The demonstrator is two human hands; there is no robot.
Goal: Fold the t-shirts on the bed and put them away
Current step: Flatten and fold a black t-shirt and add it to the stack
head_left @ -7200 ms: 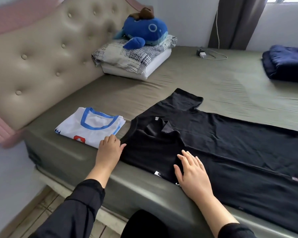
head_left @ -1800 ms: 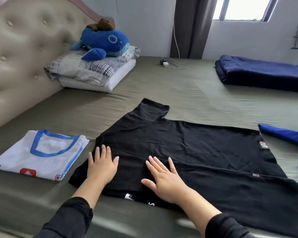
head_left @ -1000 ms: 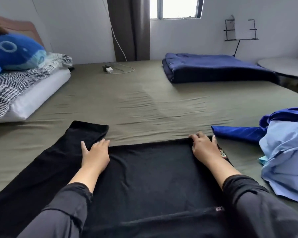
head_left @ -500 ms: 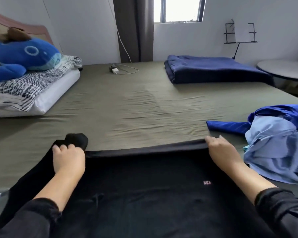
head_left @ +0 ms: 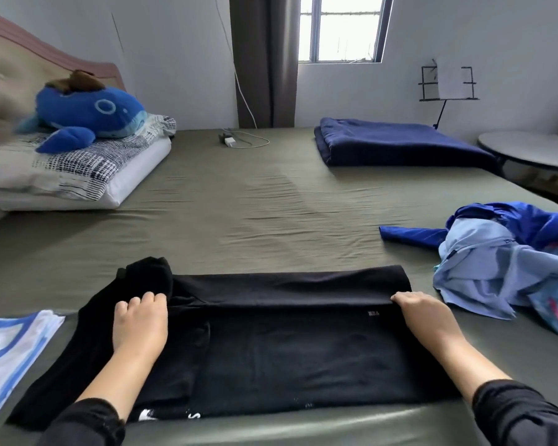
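Both hands pinch the far folded edge of the black t-shirt, left hand near the bunched sleeve, right hand at the hem corner. The shirt's long axis runs between them, the body lying toward the person, so the fold likely comes straight back.

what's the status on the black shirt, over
Left hand and right hand both grip the far edge of the black t-shirt, folding it toward the body. Nothing in the way; blue clothes pile waits right.

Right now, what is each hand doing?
Left hand: grips the black t-shirt at its folded edge.
Right hand: grips the same edge.
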